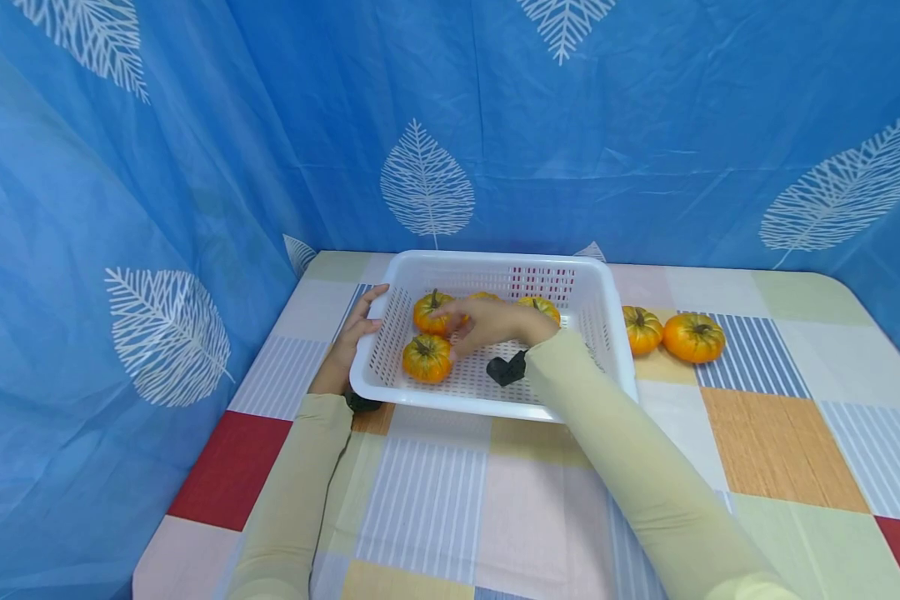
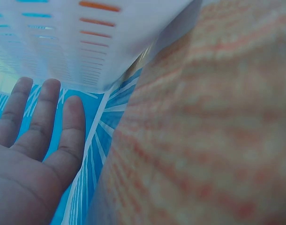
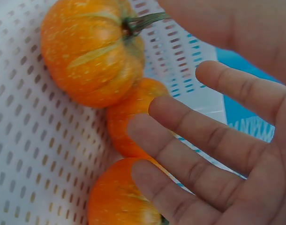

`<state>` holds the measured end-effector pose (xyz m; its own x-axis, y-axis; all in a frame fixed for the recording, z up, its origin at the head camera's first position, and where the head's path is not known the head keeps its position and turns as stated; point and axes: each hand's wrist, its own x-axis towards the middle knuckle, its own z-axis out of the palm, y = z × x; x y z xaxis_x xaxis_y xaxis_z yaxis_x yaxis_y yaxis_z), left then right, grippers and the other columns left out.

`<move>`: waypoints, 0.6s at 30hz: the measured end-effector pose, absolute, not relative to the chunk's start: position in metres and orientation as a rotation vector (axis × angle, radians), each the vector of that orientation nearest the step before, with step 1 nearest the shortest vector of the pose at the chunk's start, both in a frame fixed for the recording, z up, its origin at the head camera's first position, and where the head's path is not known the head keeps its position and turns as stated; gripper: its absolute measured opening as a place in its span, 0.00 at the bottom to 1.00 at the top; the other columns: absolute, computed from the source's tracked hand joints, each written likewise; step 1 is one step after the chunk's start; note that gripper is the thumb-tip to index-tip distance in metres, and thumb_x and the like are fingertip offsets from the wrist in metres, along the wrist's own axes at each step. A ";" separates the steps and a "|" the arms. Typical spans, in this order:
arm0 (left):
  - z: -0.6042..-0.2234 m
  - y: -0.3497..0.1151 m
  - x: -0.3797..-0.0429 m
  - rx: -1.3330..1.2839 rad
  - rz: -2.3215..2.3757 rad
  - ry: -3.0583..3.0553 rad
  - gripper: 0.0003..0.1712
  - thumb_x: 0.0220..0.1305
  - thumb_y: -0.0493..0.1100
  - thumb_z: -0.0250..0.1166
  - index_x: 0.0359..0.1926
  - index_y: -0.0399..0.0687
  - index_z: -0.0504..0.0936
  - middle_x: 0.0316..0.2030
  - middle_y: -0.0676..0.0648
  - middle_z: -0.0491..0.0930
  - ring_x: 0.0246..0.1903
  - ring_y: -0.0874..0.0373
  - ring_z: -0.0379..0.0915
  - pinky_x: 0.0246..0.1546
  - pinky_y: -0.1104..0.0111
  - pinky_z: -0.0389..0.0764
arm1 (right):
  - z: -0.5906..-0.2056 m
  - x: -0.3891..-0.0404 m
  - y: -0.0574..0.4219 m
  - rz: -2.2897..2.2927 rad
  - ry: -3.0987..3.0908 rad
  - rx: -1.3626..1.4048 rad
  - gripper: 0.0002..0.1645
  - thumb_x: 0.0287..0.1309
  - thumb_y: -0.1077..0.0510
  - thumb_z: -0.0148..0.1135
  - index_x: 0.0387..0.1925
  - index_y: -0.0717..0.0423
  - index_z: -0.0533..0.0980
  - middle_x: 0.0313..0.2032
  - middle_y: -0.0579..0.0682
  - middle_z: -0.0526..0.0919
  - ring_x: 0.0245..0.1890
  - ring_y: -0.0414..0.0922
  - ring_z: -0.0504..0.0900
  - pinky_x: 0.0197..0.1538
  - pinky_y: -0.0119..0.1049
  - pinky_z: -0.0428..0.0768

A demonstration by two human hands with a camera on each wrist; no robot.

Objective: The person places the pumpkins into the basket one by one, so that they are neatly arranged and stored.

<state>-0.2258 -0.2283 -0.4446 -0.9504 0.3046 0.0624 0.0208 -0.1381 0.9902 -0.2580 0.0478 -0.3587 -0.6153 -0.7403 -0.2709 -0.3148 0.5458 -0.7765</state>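
Observation:
A white plastic basket (image 1: pixel 450 406) with slotted walls stands on the table, holding several small orange pumpkins. My left hand (image 1: pixel 354 333) is at the basket's left side, fingertips at the rim; in the left wrist view its fingers (image 2: pixel 44 103) extend loosely beside the outer wall. Inside the basket, my right hand (image 1: pixel 491 325) reaches over the left half, nothing in its grasp. Its spread fingers overlap two pumpkins in the right wrist view, a middle one (image 3: pixel 126 122) and a lower one (image 3: pixel 119 192). Near the left wall sit a stemmed pumpkin (image 1: pixel 431 312) and a front pumpkin (image 1: pixel 427 358).
Two more pumpkins, one against the basket's right side (image 1: pixel 641 331) and one beyond it (image 1: pixel 693 337), lie on the patchwork tablecloth (image 1: pixel 780 442). Blue curtains (image 1: pixel 495 150) with white leaves hang behind and to the left.

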 end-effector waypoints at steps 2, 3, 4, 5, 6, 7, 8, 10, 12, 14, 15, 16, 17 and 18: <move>-0.445 -0.229 -0.226 0.374 2.208 1.919 0.41 0.68 0.43 0.47 0.82 0.57 0.54 0.84 0.39 0.46 0.74 0.34 0.52 0.72 0.26 0.55 | -0.357 -0.256 0.050 -0.976 2.188 -0.844 0.43 0.65 0.62 0.73 0.79 0.56 0.69 0.67 0.64 0.79 0.64 0.60 0.80 0.68 0.52 0.79; -0.446 -0.229 -0.226 0.370 2.208 1.918 0.41 0.68 0.43 0.47 0.82 0.57 0.54 0.84 0.39 0.46 0.74 0.34 0.52 0.71 0.26 0.55 | -0.355 -0.255 0.050 -0.991 2.186 -0.847 0.43 0.65 0.63 0.73 0.79 0.57 0.68 0.67 0.64 0.80 0.64 0.60 0.81 0.67 0.52 0.79; -0.446 -0.229 -0.226 0.371 2.205 1.920 0.41 0.68 0.43 0.47 0.82 0.58 0.54 0.85 0.39 0.46 0.74 0.34 0.52 0.71 0.26 0.56 | -0.354 -0.254 0.051 -1.007 2.184 -0.851 0.43 0.65 0.63 0.73 0.79 0.57 0.68 0.67 0.64 0.80 0.64 0.60 0.81 0.66 0.52 0.80; -0.446 -0.229 -0.226 0.369 2.203 1.920 0.41 0.68 0.43 0.47 0.82 0.58 0.54 0.85 0.39 0.46 0.74 0.34 0.52 0.71 0.26 0.56 | -0.353 -0.253 0.052 -1.024 2.181 -0.850 0.43 0.66 0.63 0.73 0.79 0.58 0.68 0.68 0.64 0.79 0.64 0.61 0.81 0.66 0.52 0.80; -0.445 -0.229 -0.226 0.370 2.202 1.921 0.41 0.68 0.43 0.47 0.82 0.58 0.54 0.85 0.39 0.46 0.74 0.34 0.52 0.71 0.26 0.56 | -0.352 -0.252 0.053 -1.034 2.183 -0.853 0.43 0.66 0.63 0.73 0.79 0.58 0.68 0.68 0.64 0.78 0.64 0.61 0.81 0.65 0.52 0.81; -0.445 -0.229 -0.226 0.369 2.199 1.926 0.41 0.68 0.43 0.47 0.82 0.58 0.54 0.85 0.39 0.46 0.74 0.34 0.52 0.71 0.26 0.56 | -0.351 -0.251 0.054 -1.047 2.183 -0.856 0.43 0.66 0.63 0.73 0.79 0.58 0.67 0.69 0.65 0.78 0.64 0.61 0.81 0.65 0.52 0.81; -0.445 -0.229 -0.226 0.369 2.197 1.928 0.41 0.69 0.43 0.47 0.82 0.58 0.54 0.84 0.39 0.46 0.74 0.33 0.52 0.71 0.26 0.56 | -0.350 -0.250 0.055 -1.055 2.188 -0.863 0.43 0.67 0.62 0.72 0.79 0.59 0.67 0.70 0.65 0.77 0.64 0.61 0.81 0.65 0.52 0.81; -0.445 -0.229 -0.225 0.364 2.189 1.942 0.40 0.69 0.44 0.47 0.82 0.60 0.54 0.84 0.40 0.47 0.74 0.33 0.52 0.71 0.26 0.57 | -0.348 -0.247 0.057 -1.071 2.199 -0.877 0.42 0.68 0.61 0.73 0.79 0.59 0.67 0.71 0.65 0.75 0.65 0.62 0.80 0.65 0.52 0.81; -0.445 -0.228 -0.224 0.349 2.182 1.961 0.40 0.69 0.44 0.48 0.81 0.64 0.56 0.84 0.42 0.47 0.74 0.34 0.53 0.70 0.27 0.59 | -0.347 -0.245 0.058 -1.088 2.208 -0.896 0.42 0.68 0.61 0.73 0.79 0.60 0.67 0.72 0.65 0.74 0.65 0.63 0.80 0.66 0.53 0.81; -0.445 -0.228 -0.223 0.341 2.174 1.975 0.39 0.69 0.45 0.49 0.80 0.67 0.57 0.84 0.43 0.47 0.74 0.34 0.53 0.71 0.27 0.60 | -0.345 -0.243 0.060 -1.099 2.223 -0.924 0.42 0.68 0.61 0.72 0.79 0.61 0.68 0.72 0.65 0.75 0.66 0.64 0.79 0.67 0.54 0.80; -0.444 -0.228 -0.222 0.337 2.170 1.983 0.39 0.69 0.45 0.49 0.80 0.68 0.57 0.85 0.43 0.47 0.74 0.34 0.53 0.70 0.27 0.60 | -0.344 -0.242 0.061 -1.107 2.228 -0.937 0.42 0.68 0.61 0.72 0.79 0.61 0.68 0.72 0.65 0.75 0.66 0.65 0.79 0.67 0.54 0.79; -0.444 -0.228 -0.221 0.331 2.164 1.995 0.39 0.70 0.45 0.49 0.80 0.70 0.57 0.85 0.44 0.48 0.74 0.34 0.54 0.70 0.28 0.61 | -0.344 -0.241 0.062 -1.117 2.233 -0.949 0.41 0.68 0.61 0.72 0.78 0.62 0.68 0.72 0.65 0.75 0.66 0.65 0.79 0.68 0.55 0.79; -0.444 -0.228 -0.221 0.330 2.160 2.003 0.39 0.70 0.45 0.49 0.80 0.70 0.57 0.85 0.44 0.47 0.74 0.33 0.53 0.70 0.28 0.61 | -0.343 -0.240 0.063 -1.126 2.241 -0.965 0.41 0.68 0.61 0.72 0.78 0.62 0.68 0.71 0.65 0.76 0.67 0.65 0.78 0.69 0.55 0.78; -0.444 -0.228 -0.221 0.329 2.157 2.009 0.39 0.70 0.45 0.49 0.80 0.70 0.57 0.85 0.44 0.47 0.74 0.33 0.53 0.70 0.28 0.61 | -0.343 -0.239 0.064 -1.137 2.247 -0.977 0.40 0.69 0.61 0.72 0.77 0.63 0.69 0.71 0.66 0.76 0.67 0.65 0.78 0.69 0.56 0.77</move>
